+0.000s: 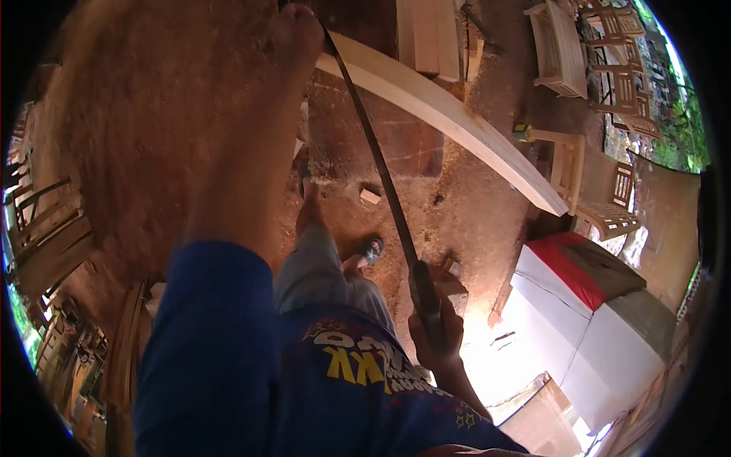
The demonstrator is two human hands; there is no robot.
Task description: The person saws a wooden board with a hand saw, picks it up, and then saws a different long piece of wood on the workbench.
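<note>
A long, narrow, dark tool (373, 141) with a thick handle runs slantwise across the view, thinning toward the top. My right hand (438, 331) is wrapped round its handle in front of my shirt. Far up at the top edge, my left hand (298, 32) is closed at the tool's thin end, its arm stretched out. Beyond the tool lies a long pale wooden board (449, 114), which looks curved in this wide view. The tool's thin end overlaps the board's upper left end.
A flat dark slab (365, 141) lies below the board, with a small wood block (370, 196) near my feet. Wooden chairs (605, 183) and a bench (560, 49) stand at right. A large white box with red (563, 305) is at lower right, stacked timber (53, 251) at left.
</note>
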